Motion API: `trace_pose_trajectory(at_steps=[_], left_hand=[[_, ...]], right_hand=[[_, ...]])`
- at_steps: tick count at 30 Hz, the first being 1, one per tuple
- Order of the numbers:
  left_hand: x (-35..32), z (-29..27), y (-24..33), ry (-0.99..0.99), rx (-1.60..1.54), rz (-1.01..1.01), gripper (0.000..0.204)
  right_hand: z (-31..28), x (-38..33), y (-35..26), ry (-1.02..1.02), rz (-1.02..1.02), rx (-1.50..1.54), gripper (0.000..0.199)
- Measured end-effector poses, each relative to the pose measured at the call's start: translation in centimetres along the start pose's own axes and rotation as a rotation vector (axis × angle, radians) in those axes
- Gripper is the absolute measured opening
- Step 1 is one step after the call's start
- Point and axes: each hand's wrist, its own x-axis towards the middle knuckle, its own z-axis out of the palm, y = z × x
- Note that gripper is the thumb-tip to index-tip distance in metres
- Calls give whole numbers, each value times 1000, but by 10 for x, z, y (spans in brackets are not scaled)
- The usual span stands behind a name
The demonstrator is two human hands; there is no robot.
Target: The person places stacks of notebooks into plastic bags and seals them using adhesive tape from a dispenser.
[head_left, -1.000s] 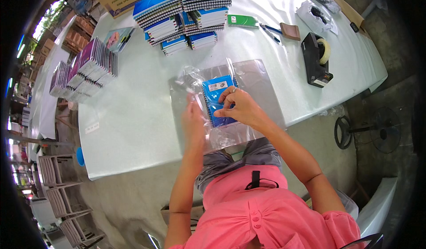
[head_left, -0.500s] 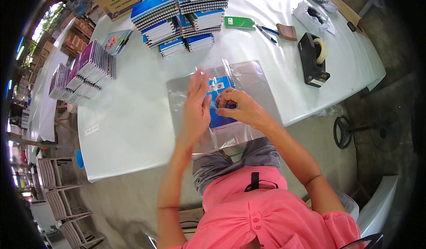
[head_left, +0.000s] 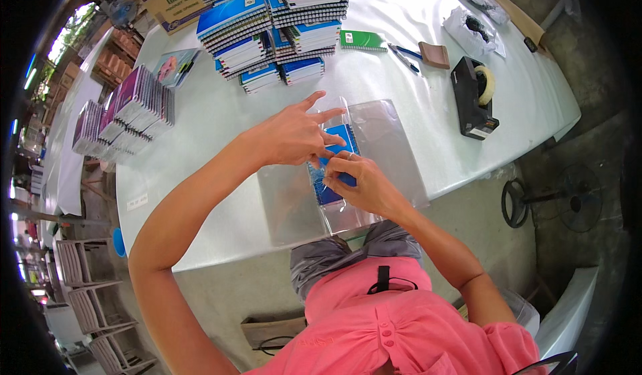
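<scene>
A small blue spiral notebook [head_left: 329, 193] lies under clear plastic film [head_left: 384, 134] at the table's near edge, its long side pointing away from me. My left hand [head_left: 294, 134] reaches across from the left, palm down, fingers spread over the upper part of the notebook. Its lower fingers come close to my right fingertips. Over the notebook's right side, my right hand [head_left: 364, 182] is closed in a pinch on the clear plastic, which looks crinkled there. Both hands partly cover the notebook's cover.
Stacks of blue spiral notebooks [head_left: 231, 14] stand at the back, beside a cardboard box [head_left: 175, 4]. Purple notebooks [head_left: 137, 97] are piled at left. To the right are a green notebook [head_left: 363, 39], pens [head_left: 404, 57], a brown pouch [head_left: 435, 55] and a black tape dispenser [head_left: 468, 101].
My left hand has swung from upright beside the notebook to lying across its top, fingers spread, with the elbow moved out to the left. My right hand keeps its pinch in nearly the same place.
</scene>
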Motion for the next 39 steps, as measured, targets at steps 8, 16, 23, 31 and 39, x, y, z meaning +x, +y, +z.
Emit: trace_pose_trajectory(at_steps=[8,16,23,31,39], left_hand=[[-3,43,10,365,69,-107,39],[4,65,19,564,-32,-298,51],[8,72,25,609,-68,-365,47],[23,61,30,512,-95,-480,79],[35,38,19,288,-321,-726,124]], right_hand=[[-43,-7,32,-48,-282,-121,20],[-53,-8,43,-215,-279,-518,46],[-56,-3,40,-270,-249,-474,47],[-60,-3,35,-296,-238,-447,44],[-60,-9,23,-143,-319,-542,35]])
